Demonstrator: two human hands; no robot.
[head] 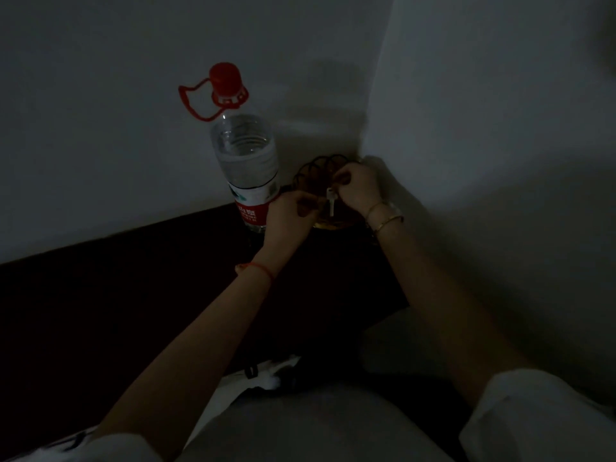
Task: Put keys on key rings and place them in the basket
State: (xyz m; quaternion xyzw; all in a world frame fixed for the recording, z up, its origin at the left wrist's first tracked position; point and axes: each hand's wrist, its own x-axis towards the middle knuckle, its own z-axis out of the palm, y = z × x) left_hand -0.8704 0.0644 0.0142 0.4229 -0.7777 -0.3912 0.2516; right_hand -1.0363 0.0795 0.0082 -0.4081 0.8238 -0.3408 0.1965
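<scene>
Both forearms are bare, with pale white sleeves pushed up near the elbows: the left sleeve (110,445) and the right sleeve (533,418). A thin red string bracelet (263,269) circles the left wrist. The right wrist carries two gold-toned bangles (386,213). Light grey trousers (316,425) cover the lap.

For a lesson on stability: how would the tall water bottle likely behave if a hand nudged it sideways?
The water bottle stands tall and narrow, so it may tip. It looks mostly full, so probably heavy, resisting light nudges. Lying down, its round body would likely roll.
</scene>
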